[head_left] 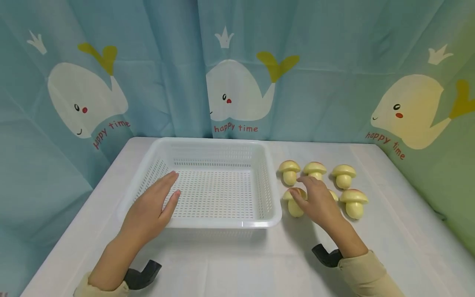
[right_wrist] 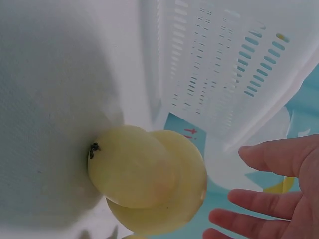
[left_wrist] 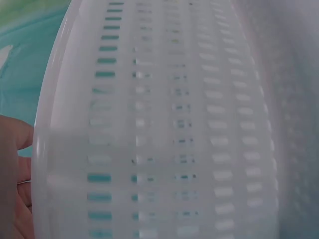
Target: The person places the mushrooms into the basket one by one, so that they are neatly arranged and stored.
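Note:
My left hand (head_left: 150,210) hovers over the left front part of a white plastic basket (head_left: 272,206), fingers extended and nothing held. In the left wrist view its fingers (left_wrist: 22,184) show beyond the basket's slotted wall. My right hand (head_left: 317,202) reaches over a group of pale yellow toy mushrooms, its fingers spread and holding nothing. The nearest one is the front-left mushroom (head_left: 295,209), partly covered by the thumb. In the right wrist view that mushroom (right_wrist: 134,169) lies apart from the fingertips (right_wrist: 244,194). The front middle mushroom is mostly hidden behind the hand.
Other mushrooms stand in the back row: a left one (head_left: 289,171), a middle one (head_left: 315,168) and a right one (head_left: 344,175). Another mushroom (head_left: 354,203) stands front right. A white cloth covers the table (head_left: 230,264). Behind hangs a blue curtain (head_left: 319,103) with printed whales.

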Demonstrator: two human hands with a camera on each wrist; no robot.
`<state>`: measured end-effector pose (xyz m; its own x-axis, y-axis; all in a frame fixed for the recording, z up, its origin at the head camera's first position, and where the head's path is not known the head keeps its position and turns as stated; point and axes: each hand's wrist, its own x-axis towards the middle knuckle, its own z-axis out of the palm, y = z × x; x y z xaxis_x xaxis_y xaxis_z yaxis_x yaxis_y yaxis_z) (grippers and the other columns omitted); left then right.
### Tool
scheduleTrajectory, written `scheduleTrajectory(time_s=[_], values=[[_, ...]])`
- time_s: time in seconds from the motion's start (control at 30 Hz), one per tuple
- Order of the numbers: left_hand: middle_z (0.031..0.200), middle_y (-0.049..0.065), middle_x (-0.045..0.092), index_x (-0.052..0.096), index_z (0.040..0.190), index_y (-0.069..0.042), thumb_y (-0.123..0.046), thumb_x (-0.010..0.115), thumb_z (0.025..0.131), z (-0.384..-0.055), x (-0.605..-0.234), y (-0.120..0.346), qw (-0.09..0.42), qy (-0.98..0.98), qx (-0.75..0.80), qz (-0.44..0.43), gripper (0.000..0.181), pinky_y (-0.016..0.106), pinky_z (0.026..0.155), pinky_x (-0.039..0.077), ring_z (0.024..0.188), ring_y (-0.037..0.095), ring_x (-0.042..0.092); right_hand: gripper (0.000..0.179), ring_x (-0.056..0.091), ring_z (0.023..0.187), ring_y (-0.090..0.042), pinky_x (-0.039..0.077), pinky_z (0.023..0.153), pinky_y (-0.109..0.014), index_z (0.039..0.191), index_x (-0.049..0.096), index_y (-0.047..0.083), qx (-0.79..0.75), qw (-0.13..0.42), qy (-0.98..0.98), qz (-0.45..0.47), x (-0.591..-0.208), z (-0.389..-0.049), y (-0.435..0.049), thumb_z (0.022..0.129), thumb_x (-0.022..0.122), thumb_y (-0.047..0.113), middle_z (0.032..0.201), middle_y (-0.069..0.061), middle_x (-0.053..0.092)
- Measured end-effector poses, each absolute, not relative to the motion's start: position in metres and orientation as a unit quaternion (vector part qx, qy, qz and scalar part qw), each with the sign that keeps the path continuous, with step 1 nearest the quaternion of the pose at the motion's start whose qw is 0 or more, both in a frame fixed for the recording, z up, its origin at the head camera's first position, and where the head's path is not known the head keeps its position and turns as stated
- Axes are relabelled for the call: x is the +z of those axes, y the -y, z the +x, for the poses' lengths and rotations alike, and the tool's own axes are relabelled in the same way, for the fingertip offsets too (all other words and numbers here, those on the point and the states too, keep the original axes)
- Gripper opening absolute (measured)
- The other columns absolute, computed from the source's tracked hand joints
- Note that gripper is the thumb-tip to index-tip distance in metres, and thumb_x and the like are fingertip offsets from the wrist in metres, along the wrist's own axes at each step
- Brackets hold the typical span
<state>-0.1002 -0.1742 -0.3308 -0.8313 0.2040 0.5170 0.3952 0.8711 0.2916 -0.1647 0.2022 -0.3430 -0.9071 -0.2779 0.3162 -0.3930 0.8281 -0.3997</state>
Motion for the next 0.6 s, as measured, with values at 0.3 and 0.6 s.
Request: scheduleTrajectory(time_s=[0.3, 0.6], values=[[0.132, 0.013, 0.048, 0.051, 0.127, 0.000, -0.016, 0.054, 0.090, -0.081, -0.341, 0.197, 0.286, 0.925, -0.211, -0.138, 0.040, 0.037, 0.100, 0.031, 0.119, 0.033, 0.044, 0.040, 0.051, 0.106, -0.040, 0.040, 0.085, -0.051, 0.115, 0.054, -0.009, 0.245, 0.101, 0.948, 0.177, -0.349, -0.166, -0.203, 0.086, 0.062, 0.018, 0.112, -0.024, 0.057], [0.134, 0.014, 0.045, 0.050, 0.127, 0.001, -0.013, 0.053, 0.089, -0.076, -0.352, 0.213, 0.343, 0.900, -0.253, -0.087, 0.040, 0.034, 0.103, 0.027, 0.120, 0.035, 0.043, 0.038, 0.052, 0.103, -0.038, 0.041, 0.084, -0.050, 0.112, 0.057, -0.007, 0.246, 0.094, 0.947, 0.185, -0.351, -0.165, -0.202, 0.083, 0.065, 0.016, 0.109, -0.022, 0.058]])
